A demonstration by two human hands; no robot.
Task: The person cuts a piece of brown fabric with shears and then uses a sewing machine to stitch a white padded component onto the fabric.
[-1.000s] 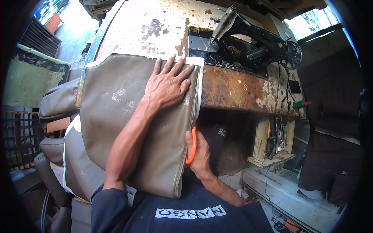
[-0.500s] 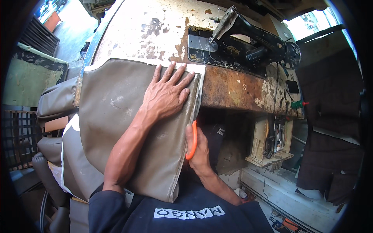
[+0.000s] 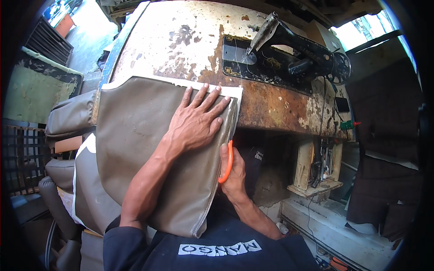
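Note:
A brown leatherette panel point(image 3: 131, 131) with a stitched right edge lies over the front of the worn table and hangs down toward my lap. My left hand point(image 3: 195, 119) rests flat on its upper right part, fingers spread toward the far edge. A white layer point(image 3: 233, 91) sticks out from under the panel along its far side and upper right corner. Just beyond the panel's right edge, my right hand point(image 3: 233, 174) is closed on scissors with an orange handle point(image 3: 229, 162). The blades are hidden; whether they are apart cannot be seen.
On the table point(image 3: 271, 106), a black sewing machine point(image 3: 307, 49) stands to the far right. A small open drawer point(image 3: 312, 185) with tools hangs below. Dark cloth point(image 3: 384, 135) hangs at the right. Grey-brown padded pieces point(image 3: 70, 115) are heaped at the left.
The view has tilted slightly, so the table and panel sit lower in the picture. My left hand keeps its place on the panel, and my right hand still holds the scissors by its edge.

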